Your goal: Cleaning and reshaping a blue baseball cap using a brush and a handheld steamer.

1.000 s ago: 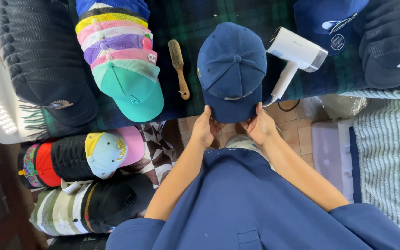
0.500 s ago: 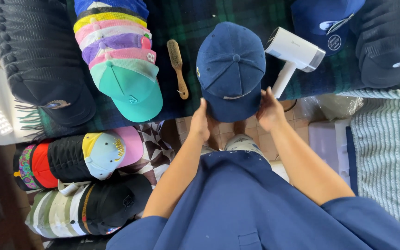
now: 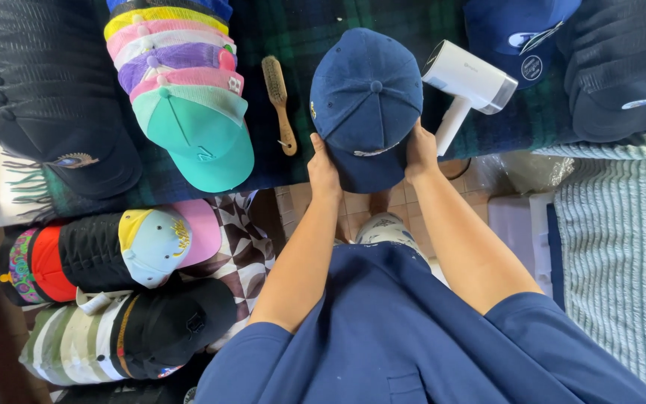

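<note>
A navy blue cap [image 3: 366, 101] lies crown-up on the dark plaid cloth [image 3: 293, 37], its brim toward me and hanging over the table's edge. My left hand [image 3: 322, 166] grips the cap's left side where brim meets crown. My right hand [image 3: 420, 153] grips the right side in the same way. A wooden brush [image 3: 279, 101] lies just left of the cap. A white handheld steamer [image 3: 463, 82] lies just right of it, close to my right hand.
A stack of coloured caps topped by a teal one [image 3: 196, 135] sits at left, beside a row of dark caps [image 3: 46, 97]. More dark caps [image 3: 622, 67] fill the right. Below left lie mixed caps [image 3: 143, 243]. A ribbed pale green blanket [image 3: 622, 247] lies at right.
Both hands slid up from the brim's front edge to the cap's sides. The view shifted slightly, so everything sits a little further left.
</note>
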